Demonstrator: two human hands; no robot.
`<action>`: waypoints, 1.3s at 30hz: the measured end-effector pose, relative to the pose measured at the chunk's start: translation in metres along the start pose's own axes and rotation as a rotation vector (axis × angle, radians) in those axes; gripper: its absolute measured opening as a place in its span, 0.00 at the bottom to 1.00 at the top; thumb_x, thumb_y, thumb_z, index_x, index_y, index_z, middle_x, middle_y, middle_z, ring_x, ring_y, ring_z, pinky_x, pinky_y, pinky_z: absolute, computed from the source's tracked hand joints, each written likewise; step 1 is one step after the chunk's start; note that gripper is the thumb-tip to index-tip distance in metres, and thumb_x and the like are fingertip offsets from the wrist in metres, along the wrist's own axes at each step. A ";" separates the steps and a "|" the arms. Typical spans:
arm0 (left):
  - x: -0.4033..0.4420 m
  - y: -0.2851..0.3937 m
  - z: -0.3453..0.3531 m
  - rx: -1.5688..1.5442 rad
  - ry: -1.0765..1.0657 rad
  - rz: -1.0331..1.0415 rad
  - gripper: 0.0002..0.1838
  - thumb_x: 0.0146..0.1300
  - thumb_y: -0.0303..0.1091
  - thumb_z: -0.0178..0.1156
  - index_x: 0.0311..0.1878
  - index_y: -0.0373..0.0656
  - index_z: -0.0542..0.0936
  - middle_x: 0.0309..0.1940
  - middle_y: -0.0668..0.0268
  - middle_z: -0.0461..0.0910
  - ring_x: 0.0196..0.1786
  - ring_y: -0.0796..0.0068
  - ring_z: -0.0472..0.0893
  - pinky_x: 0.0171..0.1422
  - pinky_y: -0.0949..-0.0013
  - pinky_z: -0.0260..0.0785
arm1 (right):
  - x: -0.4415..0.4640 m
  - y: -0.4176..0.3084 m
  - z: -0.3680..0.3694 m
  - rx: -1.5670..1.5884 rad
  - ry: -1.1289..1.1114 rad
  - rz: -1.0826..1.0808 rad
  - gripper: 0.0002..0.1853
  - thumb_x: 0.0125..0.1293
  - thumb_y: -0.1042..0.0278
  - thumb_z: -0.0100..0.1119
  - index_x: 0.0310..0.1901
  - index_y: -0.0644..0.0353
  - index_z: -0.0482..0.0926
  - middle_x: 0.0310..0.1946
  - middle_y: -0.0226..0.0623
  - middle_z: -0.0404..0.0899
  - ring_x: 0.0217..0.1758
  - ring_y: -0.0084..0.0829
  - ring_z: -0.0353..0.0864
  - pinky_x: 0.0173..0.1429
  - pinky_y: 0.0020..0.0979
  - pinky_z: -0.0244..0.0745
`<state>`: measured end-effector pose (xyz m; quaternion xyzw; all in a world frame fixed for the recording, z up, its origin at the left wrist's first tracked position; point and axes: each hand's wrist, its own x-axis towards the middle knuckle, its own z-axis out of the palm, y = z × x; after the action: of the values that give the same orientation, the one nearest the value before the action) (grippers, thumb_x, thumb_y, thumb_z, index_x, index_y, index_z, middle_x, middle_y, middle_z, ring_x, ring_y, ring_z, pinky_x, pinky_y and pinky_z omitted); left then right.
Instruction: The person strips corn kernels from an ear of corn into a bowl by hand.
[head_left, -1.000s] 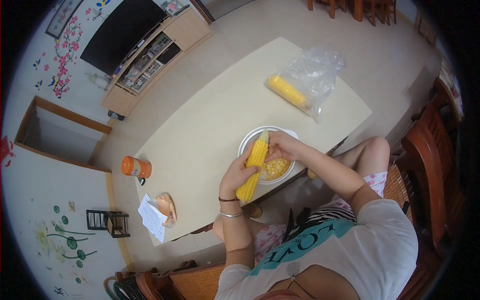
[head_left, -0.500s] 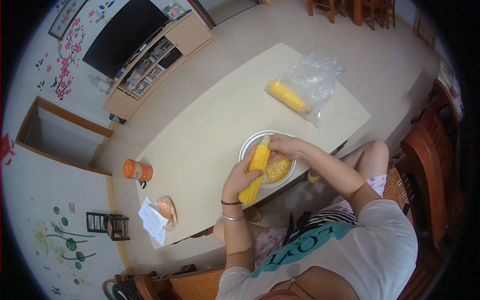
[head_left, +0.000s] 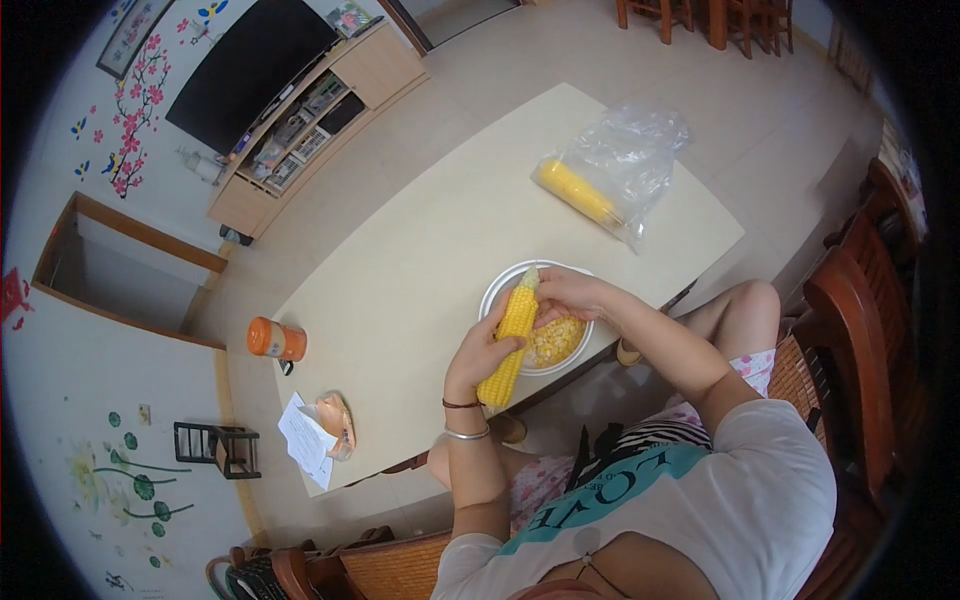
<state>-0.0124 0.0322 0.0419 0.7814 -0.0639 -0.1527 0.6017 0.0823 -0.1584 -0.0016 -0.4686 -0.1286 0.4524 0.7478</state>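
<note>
My left hand [head_left: 480, 352] is wrapped round the middle of a yellow corn cob [head_left: 510, 345], which slants over the left rim of a white bowl [head_left: 497, 283]. The cob's pale tip points away from me. At the cob's upper right side, my right hand [head_left: 568, 294] has its fingers bent against the kernels near the tip; its fingertips are partly hidden. Loose corn kernels [head_left: 556, 343] lie in the bowl below my hands.
A clear plastic bag [head_left: 640, 150] with another corn cob [head_left: 575, 190] lies at the far right of the pale table [head_left: 400, 260]. An orange jar [head_left: 277, 340] stands at the left edge, near papers [head_left: 305, 440] and a wrapped item [head_left: 335, 425]. A wooden chair [head_left: 860, 330] is on my right.
Hardly anything differs. The cob and both hands keep nearly the same position, with only a slight shift of my right fingers by the cob.
</note>
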 end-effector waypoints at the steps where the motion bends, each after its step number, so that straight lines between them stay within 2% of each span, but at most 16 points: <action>1: 0.000 -0.001 0.000 0.050 0.000 0.031 0.42 0.52 0.20 0.56 0.73 0.39 0.55 0.59 0.63 0.70 0.55 0.76 0.72 0.55 0.74 0.69 | 0.001 0.002 -0.001 0.009 -0.011 -0.007 0.14 0.67 0.74 0.47 0.53 0.65 0.71 0.47 0.39 0.79 0.48 0.30 0.82 0.53 0.33 0.81; 3: 0.001 -0.002 0.000 0.150 0.000 0.092 0.42 0.52 0.20 0.56 0.73 0.39 0.56 0.59 0.63 0.71 0.55 0.76 0.72 0.55 0.74 0.69 | 0.003 0.005 -0.004 0.029 -0.034 -0.023 0.15 0.67 0.75 0.46 0.54 0.64 0.71 0.47 0.38 0.78 0.49 0.30 0.81 0.54 0.32 0.80; 6: 0.000 0.003 0.000 0.053 -0.003 0.017 0.42 0.52 0.20 0.56 0.73 0.39 0.56 0.59 0.62 0.71 0.55 0.76 0.72 0.56 0.74 0.68 | 0.004 0.009 0.001 -0.161 0.068 -0.110 0.16 0.66 0.76 0.46 0.55 0.63 0.71 0.48 0.38 0.78 0.51 0.30 0.80 0.54 0.31 0.80; 9: 0.000 0.003 0.000 0.007 -0.006 -0.002 0.42 0.52 0.20 0.56 0.73 0.39 0.56 0.58 0.62 0.71 0.54 0.75 0.73 0.55 0.74 0.69 | -0.004 -0.001 0.008 -0.106 0.075 -0.056 0.16 0.64 0.76 0.46 0.53 0.67 0.70 0.51 0.42 0.74 0.55 0.32 0.77 0.54 0.35 0.80; 15: 0.001 0.001 0.001 -0.043 0.001 -0.010 0.41 0.52 0.19 0.55 0.73 0.40 0.56 0.60 0.61 0.69 0.53 0.75 0.73 0.53 0.74 0.70 | -0.004 -0.003 0.004 -0.025 0.019 -0.013 0.16 0.62 0.74 0.47 0.52 0.67 0.70 0.48 0.40 0.75 0.51 0.31 0.78 0.52 0.34 0.81; 18: 0.000 0.003 0.002 -0.076 -0.004 -0.039 0.42 0.52 0.19 0.55 0.73 0.39 0.55 0.63 0.61 0.67 0.57 0.74 0.72 0.58 0.74 0.67 | 0.004 0.005 -0.003 -0.037 0.019 -0.016 0.16 0.61 0.75 0.47 0.52 0.67 0.70 0.48 0.41 0.75 0.51 0.32 0.79 0.52 0.34 0.80; 21: 0.001 0.005 0.003 0.026 -0.006 0.022 0.42 0.52 0.20 0.56 0.73 0.38 0.55 0.65 0.60 0.66 0.62 0.74 0.69 0.64 0.73 0.62 | 0.008 0.010 -0.006 0.004 0.011 -0.047 0.17 0.62 0.79 0.45 0.54 0.67 0.71 0.48 0.41 0.77 0.50 0.31 0.80 0.54 0.33 0.80; 24: 0.000 0.008 0.002 0.085 -0.029 -0.005 0.42 0.52 0.20 0.56 0.73 0.38 0.55 0.67 0.59 0.65 0.66 0.74 0.65 0.68 0.73 0.57 | 0.002 0.004 -0.002 -0.012 -0.009 -0.033 0.18 0.62 0.81 0.44 0.54 0.67 0.71 0.48 0.42 0.77 0.52 0.33 0.80 0.55 0.33 0.79; 27: 0.000 0.006 0.002 0.057 -0.019 0.010 0.42 0.52 0.20 0.57 0.73 0.38 0.56 0.65 0.61 0.66 0.64 0.75 0.67 0.66 0.73 0.59 | 0.005 0.009 -0.001 -0.090 0.029 -0.098 0.18 0.62 0.83 0.43 0.54 0.68 0.70 0.48 0.42 0.78 0.51 0.33 0.80 0.55 0.32 0.79; 30: 0.000 0.007 0.001 0.027 -0.018 -0.041 0.41 0.52 0.20 0.56 0.73 0.39 0.56 0.62 0.62 0.68 0.59 0.76 0.70 0.60 0.73 0.65 | 0.003 0.008 -0.001 -0.167 0.014 -0.128 0.16 0.63 0.79 0.46 0.54 0.67 0.70 0.50 0.42 0.76 0.53 0.34 0.79 0.54 0.35 0.80; 36: 0.005 -0.005 -0.002 -0.019 -0.030 -0.009 0.40 0.54 0.21 0.55 0.73 0.41 0.55 0.57 0.63 0.71 0.50 0.78 0.73 0.49 0.75 0.72 | 0.000 0.003 -0.001 0.073 0.030 0.036 0.17 0.65 0.75 0.47 0.55 0.65 0.69 0.51 0.43 0.74 0.53 0.34 0.78 0.53 0.37 0.80; 39: 0.004 -0.004 0.000 -0.039 -0.019 -0.006 0.40 0.55 0.21 0.55 0.74 0.41 0.55 0.56 0.63 0.72 0.50 0.78 0.74 0.49 0.75 0.71 | -0.003 0.010 0.005 0.099 0.074 -0.021 0.17 0.66 0.76 0.47 0.56 0.65 0.68 0.51 0.41 0.75 0.52 0.30 0.79 0.55 0.34 0.80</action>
<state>-0.0084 0.0323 0.0375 0.7682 -0.0642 -0.1629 0.6158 0.0718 -0.1563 -0.0062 -0.4461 -0.0830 0.4328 0.7790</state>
